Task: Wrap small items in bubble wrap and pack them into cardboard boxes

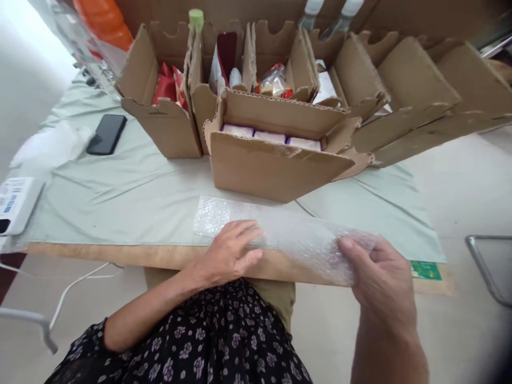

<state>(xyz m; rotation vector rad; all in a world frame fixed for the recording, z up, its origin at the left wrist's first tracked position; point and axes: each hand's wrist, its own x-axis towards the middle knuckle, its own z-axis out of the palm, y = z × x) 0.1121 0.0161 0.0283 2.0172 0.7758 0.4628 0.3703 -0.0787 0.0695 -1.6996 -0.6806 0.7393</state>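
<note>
A long strip of clear bubble wrap [288,229] lies along the front edge of the cloth-covered table. Its right end is pinched in my right hand [380,266], with the thumb on top and the fingers curled beneath, and a corner droops past the wooden edge. Over the left part of the strip rests my left hand [236,248], its fingers stretched out and the thumb apart, touching the plastic. Just behind the wrap stands a low cardboard box [256,165] with three white and purple packs [270,137] inside.
Behind is a row of cardboard bins [168,128] holding packets, with bottles [308,13] farther back. A black phone [106,134], crumpled white plastic [54,144] and a white device [18,205] lie at the left. A metal frame [482,272] stands at the right.
</note>
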